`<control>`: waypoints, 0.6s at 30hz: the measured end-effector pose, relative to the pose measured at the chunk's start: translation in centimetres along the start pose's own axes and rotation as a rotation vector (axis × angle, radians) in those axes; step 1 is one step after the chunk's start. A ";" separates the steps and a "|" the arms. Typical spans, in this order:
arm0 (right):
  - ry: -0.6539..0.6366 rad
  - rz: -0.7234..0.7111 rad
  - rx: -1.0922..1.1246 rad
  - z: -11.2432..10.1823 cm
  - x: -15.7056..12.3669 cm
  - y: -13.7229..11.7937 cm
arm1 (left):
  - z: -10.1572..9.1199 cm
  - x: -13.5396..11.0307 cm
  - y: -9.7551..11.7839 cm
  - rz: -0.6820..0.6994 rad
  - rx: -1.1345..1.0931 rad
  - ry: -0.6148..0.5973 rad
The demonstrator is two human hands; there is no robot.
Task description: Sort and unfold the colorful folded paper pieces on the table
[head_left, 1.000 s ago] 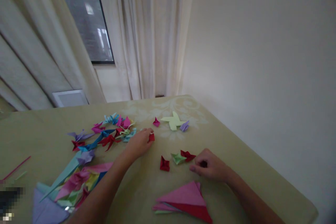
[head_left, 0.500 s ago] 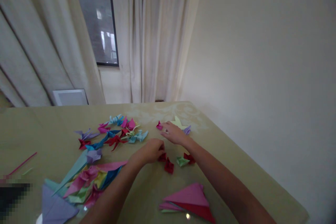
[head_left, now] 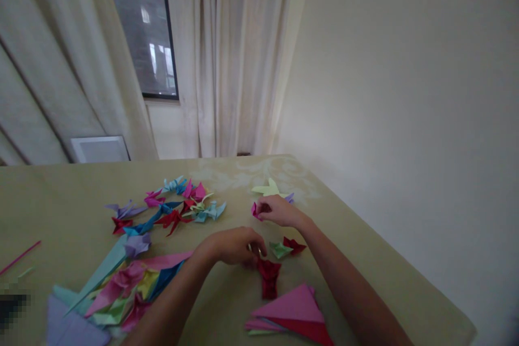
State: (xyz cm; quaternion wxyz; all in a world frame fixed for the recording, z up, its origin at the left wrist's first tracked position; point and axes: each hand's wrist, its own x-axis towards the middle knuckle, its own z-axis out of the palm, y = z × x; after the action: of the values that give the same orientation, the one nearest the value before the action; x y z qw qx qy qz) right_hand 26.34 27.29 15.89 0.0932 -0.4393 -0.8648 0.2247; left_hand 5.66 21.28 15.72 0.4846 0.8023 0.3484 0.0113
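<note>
My left hand (head_left: 239,246) is bent over the table with its fingers curled at the upper edge of a dark red folded paper piece (head_left: 269,280). Its fingertips are partly hidden. Farther out, my right hand (head_left: 279,211) pinches a small magenta folded paper piece (head_left: 255,211) between thumb and fingers. Behind that hand lie a pale green folded paper shape (head_left: 268,189) and a partly covered lilac one (head_left: 289,198). A light green folded piece (head_left: 279,250) and a red one (head_left: 294,246) rest between my two arms.
Several colourful origami figures (head_left: 174,219) spread across the left. Nearer, a mixed pile of folded papers (head_left: 121,281) lies beside my left forearm. Pink and red folded sheets (head_left: 287,311) sit at the front. A thin pink stick (head_left: 20,257) is at far left. The table (head_left: 389,275) meets a wall.
My right hand has drawn nearer, and the magenta piece has moved nearer with it. My left hand has moved slightly right and nearer; the red piece under it has shifted nearer too.
</note>
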 end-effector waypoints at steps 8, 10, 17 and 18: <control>-0.212 0.038 -0.029 -0.3 -3.1 -1.3 | -4.1 -2.2 -2.2 -0.251 0.445 0.872; -0.204 0.019 -0.031 -0.3 -3.2 -2.1 | -4.3 -2.3 -3.5 -0.338 0.555 0.948; -0.324 -0.080 -0.085 -0.7 -4.3 -4.1 | -5.3 -2.5 -4.5 -0.240 0.474 0.878; -0.332 -0.105 -0.070 -0.7 -4.4 -4.2 | -5.6 -2.7 -4.0 -0.194 0.437 0.897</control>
State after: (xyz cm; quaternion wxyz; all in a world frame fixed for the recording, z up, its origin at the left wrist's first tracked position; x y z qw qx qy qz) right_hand 26.24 21.86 18.65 -0.0547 -0.3536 -0.8972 0.2587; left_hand -0.61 25.17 16.41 0.1072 0.7650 0.5894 0.2364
